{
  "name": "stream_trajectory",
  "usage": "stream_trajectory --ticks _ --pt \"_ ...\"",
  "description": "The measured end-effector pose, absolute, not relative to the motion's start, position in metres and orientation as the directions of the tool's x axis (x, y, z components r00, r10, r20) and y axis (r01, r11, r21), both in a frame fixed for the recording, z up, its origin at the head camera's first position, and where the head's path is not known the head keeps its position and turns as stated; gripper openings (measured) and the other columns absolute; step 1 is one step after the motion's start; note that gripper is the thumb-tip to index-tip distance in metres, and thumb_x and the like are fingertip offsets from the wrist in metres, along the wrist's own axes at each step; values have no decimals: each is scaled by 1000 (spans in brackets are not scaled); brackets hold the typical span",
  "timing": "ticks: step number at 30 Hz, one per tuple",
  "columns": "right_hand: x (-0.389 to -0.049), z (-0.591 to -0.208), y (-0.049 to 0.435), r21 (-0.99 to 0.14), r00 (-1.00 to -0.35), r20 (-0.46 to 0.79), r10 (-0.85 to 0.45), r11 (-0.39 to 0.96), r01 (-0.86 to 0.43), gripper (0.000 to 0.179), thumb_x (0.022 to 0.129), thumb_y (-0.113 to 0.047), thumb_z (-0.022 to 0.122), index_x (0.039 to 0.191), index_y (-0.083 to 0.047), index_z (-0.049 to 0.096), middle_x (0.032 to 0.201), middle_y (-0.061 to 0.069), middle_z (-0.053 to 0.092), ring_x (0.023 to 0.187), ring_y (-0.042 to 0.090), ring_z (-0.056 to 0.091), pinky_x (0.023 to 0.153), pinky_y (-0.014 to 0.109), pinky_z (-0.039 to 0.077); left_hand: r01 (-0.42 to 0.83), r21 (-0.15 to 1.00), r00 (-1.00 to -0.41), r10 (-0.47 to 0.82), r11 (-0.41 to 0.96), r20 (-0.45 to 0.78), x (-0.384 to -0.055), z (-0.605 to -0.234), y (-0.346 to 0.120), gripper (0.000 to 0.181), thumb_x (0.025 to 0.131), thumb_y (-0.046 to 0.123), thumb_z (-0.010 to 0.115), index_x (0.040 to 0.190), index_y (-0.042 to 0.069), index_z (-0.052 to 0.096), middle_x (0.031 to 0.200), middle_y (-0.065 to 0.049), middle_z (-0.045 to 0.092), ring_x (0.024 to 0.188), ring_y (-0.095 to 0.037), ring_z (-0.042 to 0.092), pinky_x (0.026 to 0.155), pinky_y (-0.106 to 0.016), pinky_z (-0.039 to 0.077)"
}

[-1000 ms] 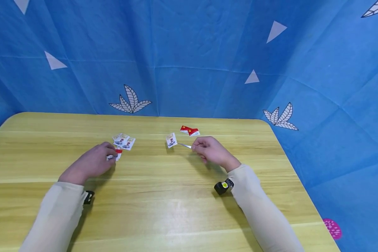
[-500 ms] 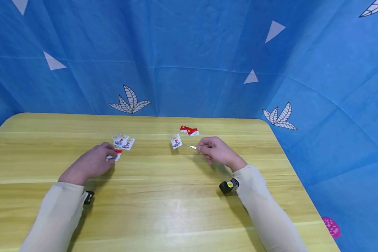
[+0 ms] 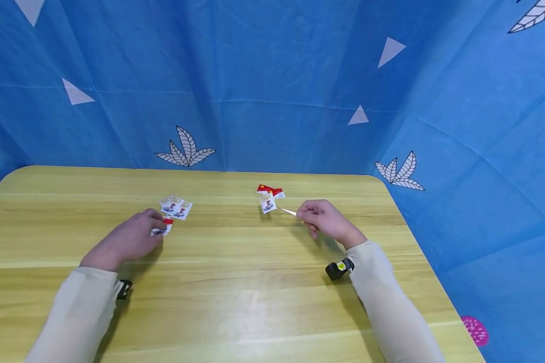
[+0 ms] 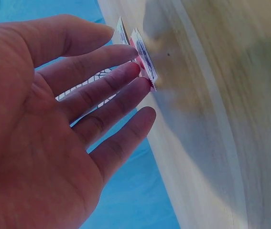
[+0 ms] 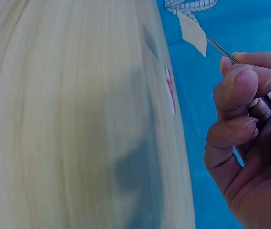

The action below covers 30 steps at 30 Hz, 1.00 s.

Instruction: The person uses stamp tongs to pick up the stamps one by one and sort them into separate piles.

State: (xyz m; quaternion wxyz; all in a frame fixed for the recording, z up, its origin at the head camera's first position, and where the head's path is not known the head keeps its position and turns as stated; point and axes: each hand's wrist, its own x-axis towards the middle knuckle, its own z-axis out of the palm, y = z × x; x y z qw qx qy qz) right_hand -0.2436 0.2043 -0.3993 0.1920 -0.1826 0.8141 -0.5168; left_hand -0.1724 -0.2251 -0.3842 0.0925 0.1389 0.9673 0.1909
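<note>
My right hand point(image 3: 324, 220) pinches a pair of metal tweezers point(image 3: 288, 212) between thumb and fingers. At the tweezers' tip hangs a small white stamp point(image 3: 268, 203) with a printed picture, raised off the table; the right wrist view shows its plain back point(image 5: 192, 34). Just behind it lie red-and-white stamps point(image 3: 277, 192), partly covered by it in the head view. My left hand point(image 3: 126, 239) has its fingers extended, with the fingertips point(image 4: 145, 85) touching small red-and-white stamps point(image 4: 146, 55). Beyond those fingers is an overlapping group of white picture stamps point(image 3: 175, 207).
A light wooden table point(image 3: 227, 302) extends under both hands. A blue cloth point(image 3: 272, 80) with white leaf and triangle prints hangs behind the far edge and along the right side. Black straps with small devices point(image 3: 337, 269) sit on the wrists.
My right hand has moved rightward with the tweezers, carrying the stamp to just in front of the red stamps. The left hand stays in place. The head view has shifted slightly.
</note>
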Motion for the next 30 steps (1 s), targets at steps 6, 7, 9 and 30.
stream_trajectory --ticks 6,7,9,30 --pt "-246 -400 215 -910 -860 -136 -493 406 -88 23 103 -10 49 103 12 57 61 6 44 48 23 52 52 34 49 217 405 -945 295 888 -142 -173 -382 -224 28 93 9 61 114 -10 67 126 -30 50 112 -48 49 93 -63 42" --pt "-246 -399 216 -909 -859 -133 -494 406 -92 23 103 -10 49 103 12 57 61 6 44 47 23 52 53 34 49 214 408 -945 293 888 -142 -173 -381 -224 29 93 8 62 114 -10 67 126 -31 50 111 -48 49 93 -63 42" --pt "-246 -397 217 -908 -860 -129 -494 407 -97 23 103 -10 48 104 11 57 61 6 45 48 24 52 53 34 49 208 413 -946 289 887 -145 -174 -379 -224 29 93 8 62 114 -10 67 126 -31 49 110 -47 50 92 -63 43" --pt "-248 -404 245 -917 -894 -143 -424 397 -42 26 103 -12 48 103 14 54 63 8 44 49 22 50 51 33 48 180 419 -945 274 890 -177 -175 -383 -225 30 93 8 62 115 -10 67 127 -30 49 112 -47 49 94 -63 42"
